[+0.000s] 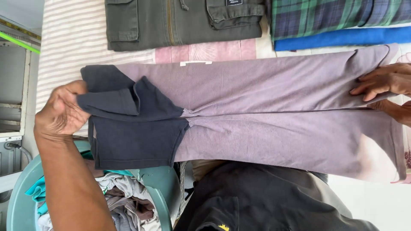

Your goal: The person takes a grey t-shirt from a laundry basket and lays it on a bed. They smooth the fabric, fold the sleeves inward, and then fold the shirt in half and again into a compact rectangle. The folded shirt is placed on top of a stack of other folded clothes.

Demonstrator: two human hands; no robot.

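Head view: rotated sideways; table seen from above.
Trousers: purple, dark waistband, laid flat across striped cloth.
Left hand: arm extended, fingers curled, pinching folded waistband edge.
Right hand: flat on leg hems, fingers spread, pressing down.
Around: green jacket, plaid cloth, blue cloth beyond trousers.
Basket: teal, holds crumpled clothes, near left arm.

Striped sheet bare beside olive jacket; laundry basket crowds near edge.
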